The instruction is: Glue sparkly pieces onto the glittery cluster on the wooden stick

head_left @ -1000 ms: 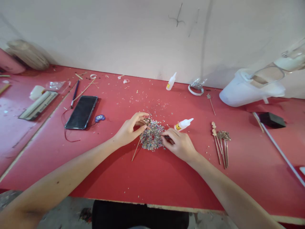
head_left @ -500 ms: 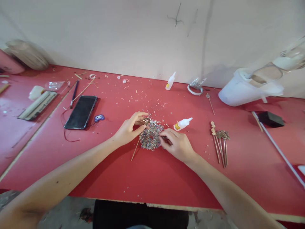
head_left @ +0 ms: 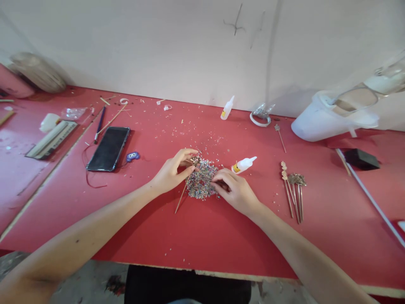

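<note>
A pile of small multicoloured stones lies on the red table. At its left edge my left hand has thumb and fingers closed round a thin wooden stick, whose lower end points toward the front edge; a decorated top shows by the fingertips. My right hand is at the right side of the pile, its thumb and fingers pinched together. Whatever is between those fingertips is too small to make out. Just behind the right hand lies a white glue bottle with a yellow label.
A phone and a purple trinket lie to the left. Decorated sticks are on the right, near a black block and a white pitcher. Another glue bottle stands by the wall.
The right fingertips have shifted slightly over the pile, and the bare red spot in the middle of the stones looks smaller. The left hand keeps its hold.
</note>
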